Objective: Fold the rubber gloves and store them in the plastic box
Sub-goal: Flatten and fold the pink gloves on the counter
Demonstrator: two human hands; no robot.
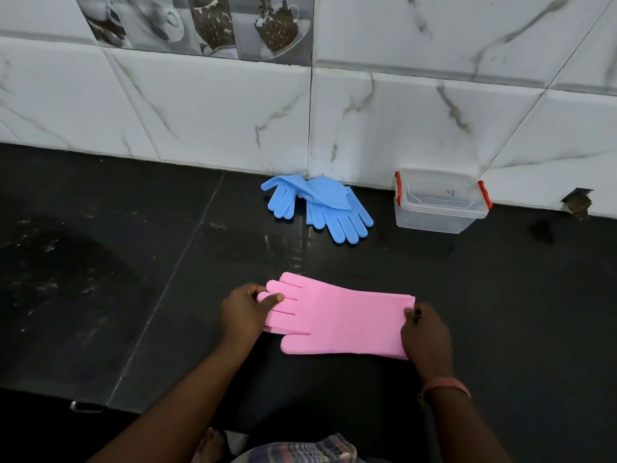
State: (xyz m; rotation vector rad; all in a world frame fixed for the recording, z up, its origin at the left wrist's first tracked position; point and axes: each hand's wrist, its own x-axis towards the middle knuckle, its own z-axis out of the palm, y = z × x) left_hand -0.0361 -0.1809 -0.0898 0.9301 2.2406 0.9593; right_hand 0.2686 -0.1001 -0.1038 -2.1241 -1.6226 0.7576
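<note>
Pink rubber gloves (337,320) lie stacked flat on the black counter, fingers pointing left, cuffs to the right. My left hand (245,312) pinches the fingertips at the left end. My right hand (425,334) grips the cuff edge at the right end. Farther back, against the wall, a pair of blue rubber gloves (317,203) lies in a loose heap. To their right stands the clear plastic box (440,203) with orange clips, lid on, nothing visible inside.
The black stone counter (133,262) meets a white marble-tiled wall (233,111) at the back. A small hole in the wall (577,200) sits right of the box. The counter's front edge runs near my forearms.
</note>
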